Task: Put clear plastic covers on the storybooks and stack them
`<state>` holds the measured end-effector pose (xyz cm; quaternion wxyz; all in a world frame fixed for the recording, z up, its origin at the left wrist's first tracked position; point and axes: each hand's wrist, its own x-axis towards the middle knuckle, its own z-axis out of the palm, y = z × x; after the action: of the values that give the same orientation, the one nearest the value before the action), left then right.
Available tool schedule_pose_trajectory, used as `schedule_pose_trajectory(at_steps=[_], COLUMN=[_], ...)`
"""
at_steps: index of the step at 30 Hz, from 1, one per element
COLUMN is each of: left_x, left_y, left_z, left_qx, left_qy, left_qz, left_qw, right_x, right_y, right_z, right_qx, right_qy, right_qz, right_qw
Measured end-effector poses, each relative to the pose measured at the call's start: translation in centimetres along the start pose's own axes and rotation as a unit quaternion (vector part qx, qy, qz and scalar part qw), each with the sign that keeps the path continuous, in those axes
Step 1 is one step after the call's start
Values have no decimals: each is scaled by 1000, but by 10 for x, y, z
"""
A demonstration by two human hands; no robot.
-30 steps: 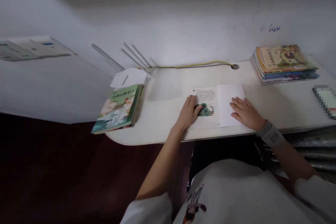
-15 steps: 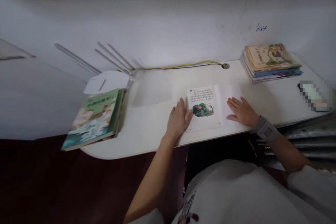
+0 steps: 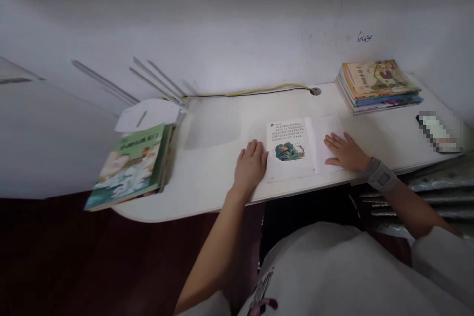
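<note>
An open book (image 3: pixel 291 174) lies flat on the white desk (image 3: pixel 207 173), its left page printed with lines of text and a green picture, its right page nearly blank. Palm down on the desk, my left hand (image 3: pixel 251 165) rests at the book's left edge, fingers stretched out and holding nothing. My right hand (image 3: pixel 348 152) lies flat on the right page with its fingers spread. A grey band (image 3: pixel 379 176) circles my right wrist.
Green-covered picture books (image 3: pixel 128 163) lie at the left end, beside a white router (image 3: pixel 144 116) with upright antennas. A book stack (image 3: pixel 381 84) sits at the back right, near a blurred phone (image 3: pixel 439 133). A yellow cable (image 3: pixel 255 91) runs along the wall into a hole.
My left hand has drawn slightly off the book's left edge, its thumb now closer to the fingers. My right hand stays on the right page. The whole view has shifted a little.
</note>
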<state>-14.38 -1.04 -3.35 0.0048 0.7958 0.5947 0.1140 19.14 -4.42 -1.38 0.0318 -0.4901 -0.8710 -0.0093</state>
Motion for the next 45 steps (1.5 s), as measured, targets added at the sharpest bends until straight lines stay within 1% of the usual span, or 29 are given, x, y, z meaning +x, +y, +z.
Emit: schedule_pose_trajectory(at_steps=[5,8,10,14,17,20,22,25,28,31,33,37,39,41,45], left_x=[0,0,0,1,-1,-8,-12,-21,-34,-52,-61,-70,-73,-77,-87], left_y=[2,3,5,6,7,8,11,18,28,38,42,44,42,39,35], left_z=[1,1,0,0,0,-1,-3,-9,-16,-19,-17,-9,-7,-9,-20], left_qx=[8,8,5,1,5,13,24,53,82,91,86,65,52,42,31], left_qy=[-4,2,10,18,9,1,2,3,16,30,42,66,66,61,42], left_qz=[-3,-9,-12,-17,-18,-16,-21,-34,-47,-50,-39,-17,-11,-7,22], left_qw=[1000,1000,1000,1000,1000,1000,999,998,995,994,995,996,996,997,998], right_x=[5,16,24,32,30,28,29,32,29,18,9,-1,-2,-2,-3], right_y=[-3,-14,-25,-40,-42,-39,-36,-40,-59,-91,-113,-142,-150,-153,-145], right_z=[-7,-13,-15,-9,0,7,5,-6,-21,-26,-21,-3,1,1,-12], right_qx=[-3,0,6,9,8,9,3,-16,-39,-39,-30,-64,-75,-73,-38], right_qy=[0,19,31,22,11,7,1,-9,18,45,55,87,95,98,84], right_qz=[5,15,9,-1,12,20,14,2,13,0,-20,-5,-2,-13,-67], right_qw=[1000,1000,999,1000,1000,1000,1000,1000,999,998,998,994,993,992,994])
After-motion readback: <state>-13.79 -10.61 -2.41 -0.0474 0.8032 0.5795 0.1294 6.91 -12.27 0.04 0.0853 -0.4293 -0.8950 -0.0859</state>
